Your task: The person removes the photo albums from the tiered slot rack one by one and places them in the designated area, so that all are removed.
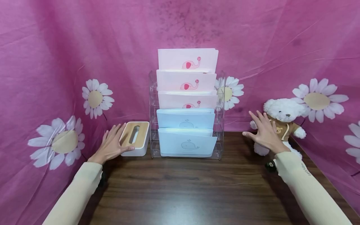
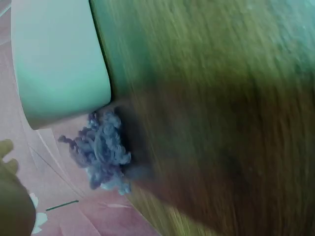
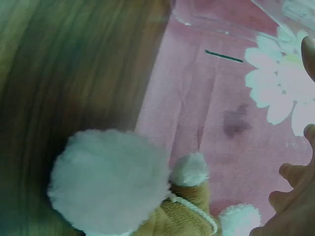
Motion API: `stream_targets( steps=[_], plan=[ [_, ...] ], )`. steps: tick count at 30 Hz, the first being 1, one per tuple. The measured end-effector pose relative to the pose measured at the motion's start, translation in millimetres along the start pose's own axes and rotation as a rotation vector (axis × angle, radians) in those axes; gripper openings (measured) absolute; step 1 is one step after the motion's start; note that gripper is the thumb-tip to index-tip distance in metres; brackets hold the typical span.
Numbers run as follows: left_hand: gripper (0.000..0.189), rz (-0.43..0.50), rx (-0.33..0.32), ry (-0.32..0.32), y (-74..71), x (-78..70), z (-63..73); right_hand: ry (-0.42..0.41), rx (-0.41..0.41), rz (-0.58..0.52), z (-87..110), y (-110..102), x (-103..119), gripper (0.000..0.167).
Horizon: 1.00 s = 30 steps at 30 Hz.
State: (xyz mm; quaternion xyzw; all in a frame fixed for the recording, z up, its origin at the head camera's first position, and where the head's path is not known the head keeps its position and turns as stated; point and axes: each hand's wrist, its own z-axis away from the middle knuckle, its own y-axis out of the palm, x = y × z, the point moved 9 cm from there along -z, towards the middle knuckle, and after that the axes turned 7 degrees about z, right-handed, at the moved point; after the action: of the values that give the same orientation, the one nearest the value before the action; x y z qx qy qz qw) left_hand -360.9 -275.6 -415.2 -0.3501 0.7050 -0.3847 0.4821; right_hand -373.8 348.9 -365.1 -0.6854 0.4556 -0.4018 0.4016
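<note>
My left hand (image 1: 111, 144) is spread over the left side of a white tissue box (image 1: 142, 147) with a wooden lid, its thumb across the front corner in the head view. A bundle of curly purple-grey strands (image 2: 101, 150) lies by the box in the left wrist view. Over on the right, my right hand (image 1: 264, 132) has its fingers spread in front of a white teddy bear (image 1: 285, 109) in a brown hoodie, overlapping its body. The bear's fluffy white foot (image 3: 108, 182) shows large in the right wrist view. Neither hand grips anything.
Between the hands stands a clear tiered rack (image 1: 222, 125). It carries pink elephant folders (image 1: 174, 59) above and blue whale folders (image 1: 171, 143) below. Everything stands on a dark wooden table (image 1: 177, 187), backed by a pink cloth (image 1: 126, 47) with white daisies.
</note>
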Motion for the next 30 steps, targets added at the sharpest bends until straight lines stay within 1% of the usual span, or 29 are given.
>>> stream_targets(
  steps=[4, 8, 12, 15, 18, 20, 23, 25, 26, 28, 30],
  plan=[
    [0.121, 0.083, -0.050, 0.019, -7.4, -4.6, -7.1, -0.021, -0.026, -0.022, -9.3, -10, 4, 0.100],
    [0.126, 0.140, -0.064, 0.014, -12.4, -10.1, -15.6, -0.024, -0.040, -0.071, -16.8, -19, 8, 0.098],
    [0.128, 0.216, -0.054, -0.033, -12.7, -12.4, -23.0, -0.031, -0.067, -0.164, -22.8, -28, 12, 0.098],
    [0.126, 0.290, -0.044, -0.073, -12.8, -14.1, -24.9, 0.001, -0.048, -0.254, -26.8, -31, 15, 0.098],
    [0.123, 0.358, -0.047, -0.094, -15.0, -16.9, -25.4, 0.058, 0.001, -0.391, -27.8, -32, 19, 0.097],
    [0.121, 0.413, -0.052, -0.100, -17.1, -20.0, -26.5, 0.077, 0.020, -0.526, -29.1, -34, 25, 0.094],
    [0.120, 0.487, -0.064, -0.114, -20.1, -25.2, -30.1, 0.101, 0.037, -0.817, -34.9, -39, 35, 0.090],
    [0.120, 0.522, -0.064, -0.122, -21.7, -28.7, -33.9, 0.096, 0.029, -1.008, -42.1, -44, 43, 0.087],
    [0.120, 0.536, -0.065, -0.129, -22.4, -30.2, -35.9, 0.088, 0.024, -1.084, -46.0, -47, 47, 0.086],
    [0.121, 0.543, -0.063, -0.136, -23.7, -32.4, -40.0, 0.065, 0.008, -1.185, -54.0, -53, 54, 0.086],
    [0.121, 0.552, -0.058, -0.142, -24.7, -34.5, -43.9, 0.040, -0.006, -1.240, -60.9, -59, 60, 0.085]
  ],
)
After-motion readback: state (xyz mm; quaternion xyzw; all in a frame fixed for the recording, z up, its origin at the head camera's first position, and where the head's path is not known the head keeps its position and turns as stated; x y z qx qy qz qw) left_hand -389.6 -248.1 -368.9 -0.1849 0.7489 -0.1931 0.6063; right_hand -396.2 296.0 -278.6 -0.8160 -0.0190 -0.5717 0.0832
